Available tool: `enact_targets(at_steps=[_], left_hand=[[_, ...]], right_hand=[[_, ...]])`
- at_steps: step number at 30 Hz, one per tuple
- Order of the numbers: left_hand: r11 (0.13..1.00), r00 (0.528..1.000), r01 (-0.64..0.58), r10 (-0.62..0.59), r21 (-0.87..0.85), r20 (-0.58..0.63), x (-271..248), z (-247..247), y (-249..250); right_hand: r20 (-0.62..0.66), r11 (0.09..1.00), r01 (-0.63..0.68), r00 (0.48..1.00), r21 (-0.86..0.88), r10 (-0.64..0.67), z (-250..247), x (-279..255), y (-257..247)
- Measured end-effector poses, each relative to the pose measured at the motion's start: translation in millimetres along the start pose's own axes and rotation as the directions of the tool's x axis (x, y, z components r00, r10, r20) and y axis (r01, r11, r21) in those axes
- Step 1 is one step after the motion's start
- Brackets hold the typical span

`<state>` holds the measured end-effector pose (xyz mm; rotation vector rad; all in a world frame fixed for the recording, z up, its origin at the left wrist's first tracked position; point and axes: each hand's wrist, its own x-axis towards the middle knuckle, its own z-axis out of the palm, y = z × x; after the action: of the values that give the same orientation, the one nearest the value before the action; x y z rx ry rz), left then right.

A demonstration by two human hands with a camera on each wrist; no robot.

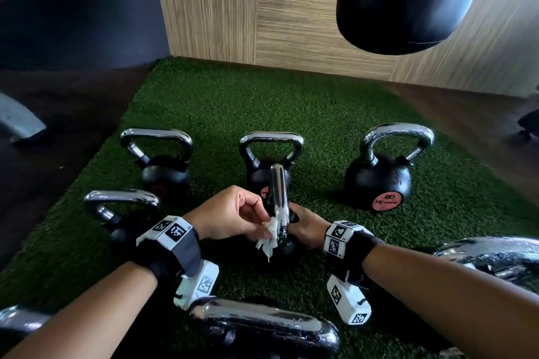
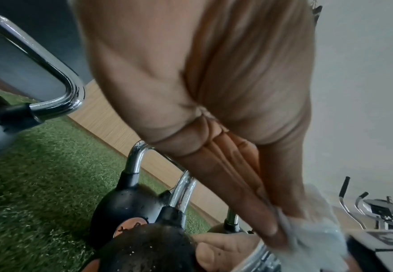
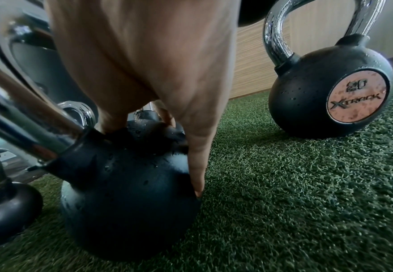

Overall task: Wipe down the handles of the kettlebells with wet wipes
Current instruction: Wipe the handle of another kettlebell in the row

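Note:
A black kettlebell [image 1: 287, 245] with a chrome handle [image 1: 278, 198] stands mid-mat on green turf, its handle edge-on to me. My left hand [image 1: 262, 224] pinches a crumpled white wet wipe [image 1: 269, 237] against the handle's lower near side. The left wrist view shows the left hand [image 2: 279, 233] with the wipe [image 2: 314, 235] held between fingertips and thumb, above the ball [image 2: 149, 248]. My right hand [image 1: 300, 221] grips the ball from the right. In the right wrist view the right hand [image 3: 153, 152] spreads its fingers [image 3: 198, 165] down over the wet black ball [image 3: 130, 202].
Several other chrome-handled kettlebells ring the spot: back left [image 1: 163, 160], back middle [image 1: 271, 151], a 20 at back right [image 1: 382, 178], left [image 1: 122, 213], close in front [image 1: 262, 326], near right [image 1: 495, 259]. A black punching bag [image 1: 408, 0] hangs ahead before a wood wall.

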<state>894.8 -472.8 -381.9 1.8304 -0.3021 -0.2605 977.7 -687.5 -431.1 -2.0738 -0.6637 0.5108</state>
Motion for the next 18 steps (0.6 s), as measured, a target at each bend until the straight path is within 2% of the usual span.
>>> enact_targets(at_steps=[11,16,18], left_hand=[[0.987,0.98,-0.035,0.065,0.16,-0.188,-13,22,-31],[0.97,0.974,0.028,0.028,0.24,-0.226,-12,29,-35],[0.965,0.98,0.057,-0.005,0.256,-0.2,-12,25,-32]], right_hand=[[0.01,0.999,0.003,1.0,0.033,-0.003,0,-2,-1],[0.004,0.996,-0.058,0.998,-0.065,0.059,-1,-5,-4],[0.028,0.979,-0.094,0.994,-0.181,0.101,-5,-6,-12]])
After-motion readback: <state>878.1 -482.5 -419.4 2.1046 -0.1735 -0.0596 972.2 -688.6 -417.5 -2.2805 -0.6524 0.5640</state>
